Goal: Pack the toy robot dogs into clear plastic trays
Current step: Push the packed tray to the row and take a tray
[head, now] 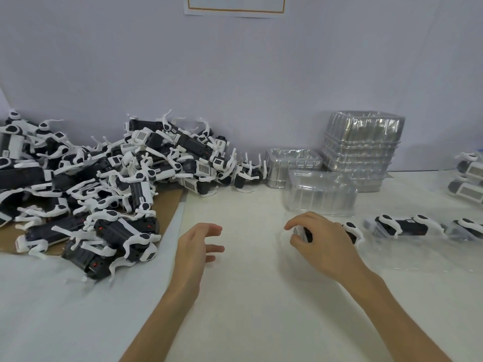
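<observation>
A big heap of black-and-white toy robot dogs [104, 178] covers the left of the table, partly on brown cardboard. My right hand [321, 241] rests on top of one toy dog [351, 231] that lies in a clear plastic tray [285, 235] at centre right, fingers curled over its front end. My left hand [198, 246] hovers over bare table at centre, fingers spread, holding nothing. Further right another packed dog [402, 226] lies in its clear tray. An upside-down empty tray [320, 193] sits just behind my right hand.
A tall stack of clear trays [360, 150] stands at the back right against the wall, with a lower tray stack [290, 163] beside it. More packed dogs [467, 176] sit at the far right edge. Brown cardboard [167, 202] lies under the heap.
</observation>
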A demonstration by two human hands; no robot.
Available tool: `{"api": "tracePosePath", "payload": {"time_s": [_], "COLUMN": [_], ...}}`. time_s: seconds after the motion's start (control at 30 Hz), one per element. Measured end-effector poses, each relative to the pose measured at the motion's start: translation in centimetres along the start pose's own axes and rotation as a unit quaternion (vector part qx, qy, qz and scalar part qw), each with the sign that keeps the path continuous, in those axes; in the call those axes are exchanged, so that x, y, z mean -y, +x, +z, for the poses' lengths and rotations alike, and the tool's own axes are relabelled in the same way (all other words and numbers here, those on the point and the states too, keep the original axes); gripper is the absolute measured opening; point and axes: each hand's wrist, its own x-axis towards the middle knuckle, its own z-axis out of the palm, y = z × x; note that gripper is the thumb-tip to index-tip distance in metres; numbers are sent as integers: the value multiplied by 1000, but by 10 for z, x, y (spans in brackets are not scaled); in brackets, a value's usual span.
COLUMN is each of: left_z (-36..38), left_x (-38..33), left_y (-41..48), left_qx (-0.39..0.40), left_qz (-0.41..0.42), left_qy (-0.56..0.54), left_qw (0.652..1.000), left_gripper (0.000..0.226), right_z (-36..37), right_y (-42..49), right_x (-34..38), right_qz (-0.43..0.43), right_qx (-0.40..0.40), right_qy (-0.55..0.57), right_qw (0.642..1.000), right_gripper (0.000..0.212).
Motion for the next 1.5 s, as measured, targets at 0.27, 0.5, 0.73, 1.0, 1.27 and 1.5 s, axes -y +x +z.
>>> {"api": "tracePosePath", "payload": {"time_s": [0.27,0.5,0.73,1.0,1.27,1.5], "left_z": [0,1,3,4,4,2], "left_x": [0,0,0,1,2,4], "left_y": [1,1,-3,-3,-3,-1], "left_qx": [-6,-4,0,-1,4,32], "left_qz": [-2,-2,0,0,-3,-11], "left_qy": [1,-3,9,13,1,-19], "left_qw": [1000,1000,1000,1000,1000,999], "left_gripper": [33,32,31,32,31,30], "right_z": [-12,-31,-36,-25,-27,-17], "right_y": [-2,-11,-8,21,106,137], "right_x": [-28,-62,-62,-38,-48,-40], "right_qz": [44,69,21,-11,112,62], "right_qx": [-27,-50,-58,-44,46,64], "right_qy": [23,38,21,31,-88,-220], "right_qw": [998,996,998,998,989,971], "right_gripper": [19,26,22,25,57,20]}}
